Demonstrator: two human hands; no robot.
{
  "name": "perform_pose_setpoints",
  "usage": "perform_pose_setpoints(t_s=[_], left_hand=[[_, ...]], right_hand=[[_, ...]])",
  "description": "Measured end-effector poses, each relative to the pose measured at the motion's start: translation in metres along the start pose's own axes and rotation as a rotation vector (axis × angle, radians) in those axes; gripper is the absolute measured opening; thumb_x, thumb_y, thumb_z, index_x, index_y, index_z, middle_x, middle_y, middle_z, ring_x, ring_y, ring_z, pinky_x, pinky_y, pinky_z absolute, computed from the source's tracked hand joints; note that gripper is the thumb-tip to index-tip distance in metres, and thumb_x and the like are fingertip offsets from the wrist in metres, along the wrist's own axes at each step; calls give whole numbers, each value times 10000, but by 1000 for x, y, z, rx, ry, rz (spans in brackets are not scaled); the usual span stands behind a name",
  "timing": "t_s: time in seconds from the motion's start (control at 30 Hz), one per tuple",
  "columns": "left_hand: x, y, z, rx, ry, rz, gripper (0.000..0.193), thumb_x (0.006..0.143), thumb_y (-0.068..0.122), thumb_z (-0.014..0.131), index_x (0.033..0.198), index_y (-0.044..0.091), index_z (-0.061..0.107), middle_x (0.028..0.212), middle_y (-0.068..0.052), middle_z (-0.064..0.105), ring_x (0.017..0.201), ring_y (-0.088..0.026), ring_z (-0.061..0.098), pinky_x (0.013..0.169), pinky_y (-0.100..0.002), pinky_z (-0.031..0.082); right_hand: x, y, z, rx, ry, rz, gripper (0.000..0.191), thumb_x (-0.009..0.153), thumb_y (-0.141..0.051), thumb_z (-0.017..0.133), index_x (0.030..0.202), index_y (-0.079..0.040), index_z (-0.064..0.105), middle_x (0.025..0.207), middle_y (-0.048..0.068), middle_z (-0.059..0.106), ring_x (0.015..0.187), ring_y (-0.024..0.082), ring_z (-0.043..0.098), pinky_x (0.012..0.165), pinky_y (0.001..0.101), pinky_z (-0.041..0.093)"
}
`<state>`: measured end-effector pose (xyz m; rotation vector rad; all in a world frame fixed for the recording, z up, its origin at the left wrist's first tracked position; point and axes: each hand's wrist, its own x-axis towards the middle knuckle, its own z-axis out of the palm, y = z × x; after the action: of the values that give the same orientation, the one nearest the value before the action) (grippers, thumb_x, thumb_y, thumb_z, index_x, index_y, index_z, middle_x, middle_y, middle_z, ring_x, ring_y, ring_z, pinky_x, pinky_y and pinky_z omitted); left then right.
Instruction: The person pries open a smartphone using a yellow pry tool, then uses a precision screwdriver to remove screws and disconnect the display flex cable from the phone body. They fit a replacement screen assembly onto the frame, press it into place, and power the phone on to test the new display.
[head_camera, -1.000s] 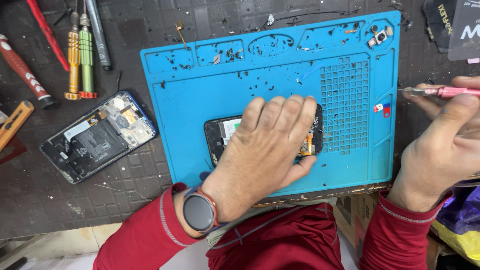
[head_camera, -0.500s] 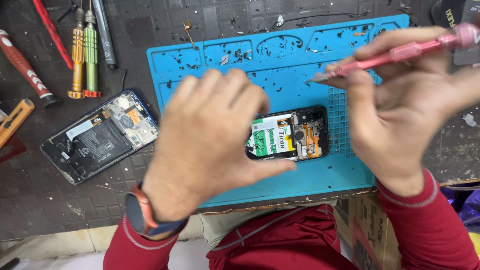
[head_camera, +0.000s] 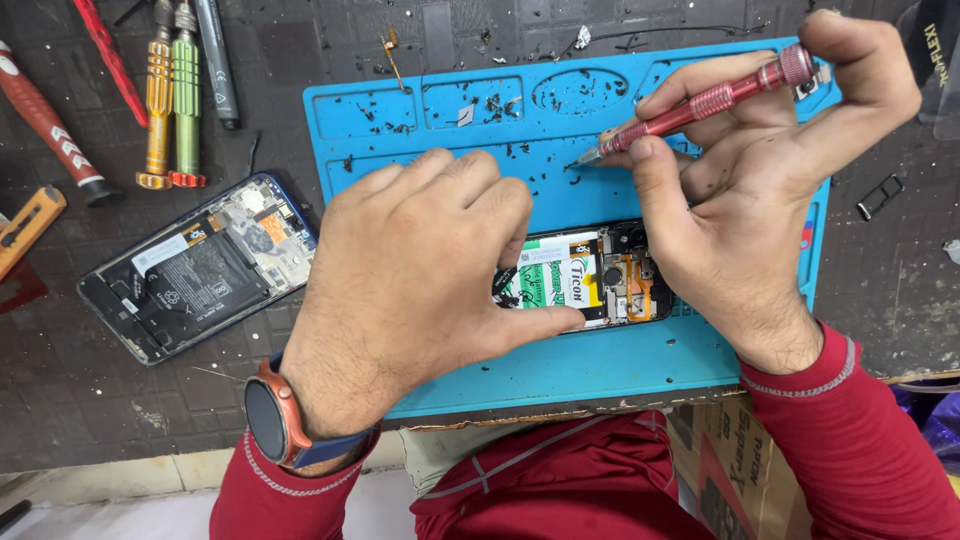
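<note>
Far left of my hands, screwdrivers (head_camera: 170, 100) lie on the tabletop (head_camera: 60, 390); nearer, an opened phone (head_camera: 200, 265) with battery exposed. My left hand (head_camera: 410, 290) is spread flat, fingers and thumb pinning the open phone (head_camera: 590, 278) on the blue mat (head_camera: 560, 365), directly between both hands. My right hand (head_camera: 760, 200) is clenched around a red screwdriver (head_camera: 700, 105), tip just above the phone's top edge. The phone looks light, stiff and slippery, its bare boards fragile; best held by the frame edges.
</note>
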<state>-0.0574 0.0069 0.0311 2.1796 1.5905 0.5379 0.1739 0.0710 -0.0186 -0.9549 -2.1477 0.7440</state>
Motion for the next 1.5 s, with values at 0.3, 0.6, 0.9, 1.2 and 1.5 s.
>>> perform_pose_setpoints(t_s=[0.3, 0.6, 0.9, 1.2, 1.5], left_hand=[[1, 8, 13, -62, 39, 201, 600, 716, 564, 875, 1031, 111, 640, 1007, -59, 564, 932, -271, 560, 777, -415, 424], [2, 20, 41, -103, -65, 325, 731, 685, 471, 859, 1309, 162, 635, 1333, -84, 555, 1200, -275, 557, 921, -423, 453], [2, 17, 45, -112, -64, 301, 663, 741, 459, 859, 1299, 179, 635, 1348, -99, 552, 1201, -290, 553, 925, -423, 443], [1, 17, 45, -123, -49, 296, 664, 736, 445, 865, 1299, 175, 638, 1358, -103, 557, 1203, -284, 555, 922, -416, 440], [2, 18, 43, -107, -60, 295, 646, 752, 432, 861, 1303, 183, 636, 1346, -93, 560, 1199, -277, 557, 910, -415, 438]], right_hand=[[-28, -11, -25, 352, 164, 283, 241, 1268, 33, 535, 1352, 1, 312, 1161, 144, 503, 1038, 242, 704, 937, 378, 595], [-82, -25, -30, 581, 356, 597, 675, 1076, 35, 636, 1473, -124, 113, 1234, 114, 542, 938, 217, 714, 919, 380, 662], [-120, -14, -21, 172, 275, 542, 785, 1123, 48, 685, 1581, -163, 84, 1138, 159, 555, 781, 175, 587, 738, 260, 521], [-114, -10, -17, 292, 287, 499, 750, 1155, 46, 674, 1602, -146, 104, 1081, 146, 542, 862, 169, 610, 835, 262, 594], [-111, -16, -20, 108, 235, 496, 761, 1118, 54, 684, 1550, -134, 86, 1107, 151, 562, 782, 158, 627, 717, 207, 564]])
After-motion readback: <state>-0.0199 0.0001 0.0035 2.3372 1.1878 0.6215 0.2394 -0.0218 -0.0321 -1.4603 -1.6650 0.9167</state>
